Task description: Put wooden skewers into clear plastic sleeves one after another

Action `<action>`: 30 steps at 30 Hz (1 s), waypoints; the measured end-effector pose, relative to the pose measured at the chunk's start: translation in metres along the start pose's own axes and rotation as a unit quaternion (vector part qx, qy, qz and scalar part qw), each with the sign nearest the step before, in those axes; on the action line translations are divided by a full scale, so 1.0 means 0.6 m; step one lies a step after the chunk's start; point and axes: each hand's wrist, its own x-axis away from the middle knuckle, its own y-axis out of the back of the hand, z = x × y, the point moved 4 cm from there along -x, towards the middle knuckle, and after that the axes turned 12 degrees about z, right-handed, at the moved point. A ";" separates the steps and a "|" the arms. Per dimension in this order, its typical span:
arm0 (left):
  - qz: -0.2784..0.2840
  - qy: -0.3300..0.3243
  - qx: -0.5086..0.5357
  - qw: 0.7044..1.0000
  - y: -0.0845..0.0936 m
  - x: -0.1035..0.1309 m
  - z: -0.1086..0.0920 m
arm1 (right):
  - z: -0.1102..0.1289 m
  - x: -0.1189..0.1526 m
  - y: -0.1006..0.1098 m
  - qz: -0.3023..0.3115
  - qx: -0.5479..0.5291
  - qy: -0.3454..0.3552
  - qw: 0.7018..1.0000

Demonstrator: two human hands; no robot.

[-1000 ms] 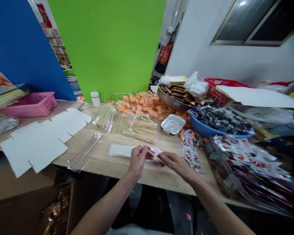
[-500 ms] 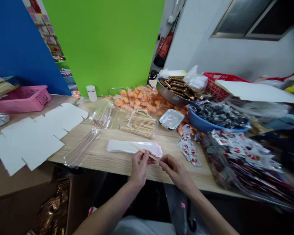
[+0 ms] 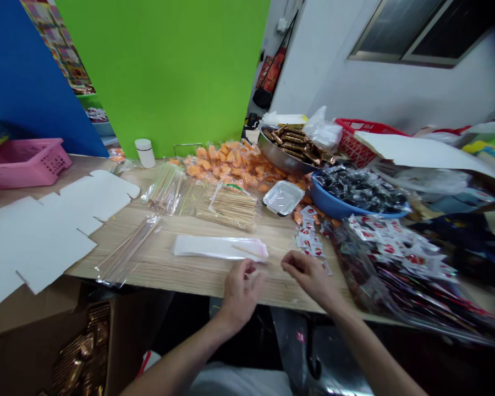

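- left hand [image 3: 243,289]: over front edge of table [image 3: 190,278], fingers curled, thumb near index; blur, so can't tell if they're clamped on anything.
- right hand [image 3: 307,272]: thumb + index tips bunched close, apart from left hand; can't tell if a stick's pinched there.
- thin stick [image 3: 247,252]: faint w/ blur, slanting across right end of stack of plastic sleeves [image 3: 204,246], just beyond left hand; can't tell if resting or held.
- risk: stick could drop or roll off front edge, b/c it's thin & the grip may be loose.
- risk: sleeves look slick; a dragging wrist could fan or shift the stack.
- risk: right hand's near small sachets [image 3: 309,242]; a wide swing could scatter them.
- risk: long sleeve w/ sticks [image 3: 127,250] reaches front edge at left; a bump could tip it off.
- labels: sachets have red print, too small to read; stick bag [image 3: 226,206] has green mark, no legible text. no brand readable.
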 end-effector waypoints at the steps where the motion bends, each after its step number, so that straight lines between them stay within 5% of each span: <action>1: 0.024 -0.033 -0.107 0.993 -0.004 0.000 -0.005 | -0.009 -0.002 0.019 0.001 0.033 -0.014 0.999; 5: 0.112 -0.114 -0.394 0.905 -0.034 0.001 -0.003 | -0.028 -0.005 0.087 -0.009 0.178 -0.052 0.983; 10: 0.127 -0.127 -0.493 0.851 -0.051 -0.003 0.009 | -0.026 -0.011 0.113 -0.011 0.254 -0.067 0.965; 17: 0.120 -0.135 -0.516 0.837 -0.049 -0.004 0.004 | -0.007 -0.060 0.052 0.016 0.191 -0.024 0.981; 24: 0.105 -0.161 -0.506 0.841 -0.052 0.001 -0.001 | 0.053 -0.110 -0.034 0.034 0.151 0.018 0.988; 27: 0.067 -0.163 -0.451 0.875 -0.014 0.002 -0.012 | 0.062 -0.115 -0.045 0.042 0.180 0.013 0.983; 30: -0.078 -0.065 -0.422 0.901 0.082 -0.004 -0.015 | 0.058 -0.115 -0.044 0.045 0.187 0.013 0.981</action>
